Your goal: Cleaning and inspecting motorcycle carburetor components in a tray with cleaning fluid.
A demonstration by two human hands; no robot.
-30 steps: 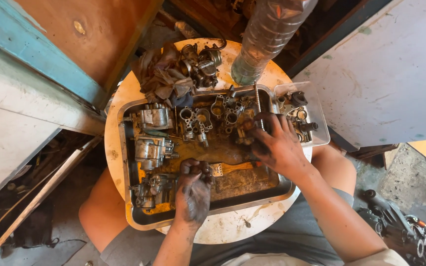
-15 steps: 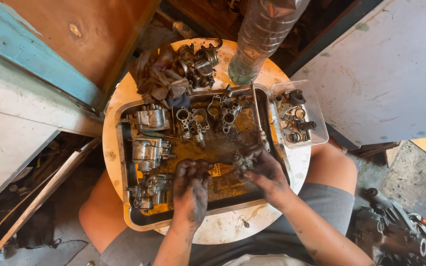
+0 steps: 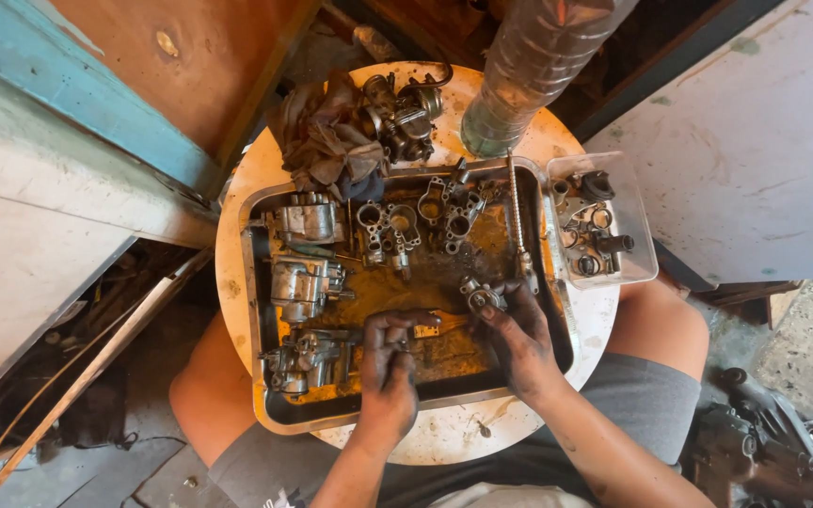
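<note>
From the head camera, both grimy hands were down inside the metal tray (image 3: 265,395), which sat on a round white tabletop (image 3: 237,235). The right hand (image 3: 519,343) had its fingers curled over a small round carburettor part (image 3: 478,297), pinching it at the fingertips near the tray's middle. The left hand (image 3: 390,362) was half closed, its fingers bent around something small that I couldn't make out. Carburettor bodies (image 3: 305,282) lay along the tray's left side, well apart from the hands. A clear plastic box of small fittings (image 3: 604,230) stood just beside the tray's right rim. In my judgement the grip wanted to stay low over the tray, so anything slippery dropped back in, not onto the floor.
</note>
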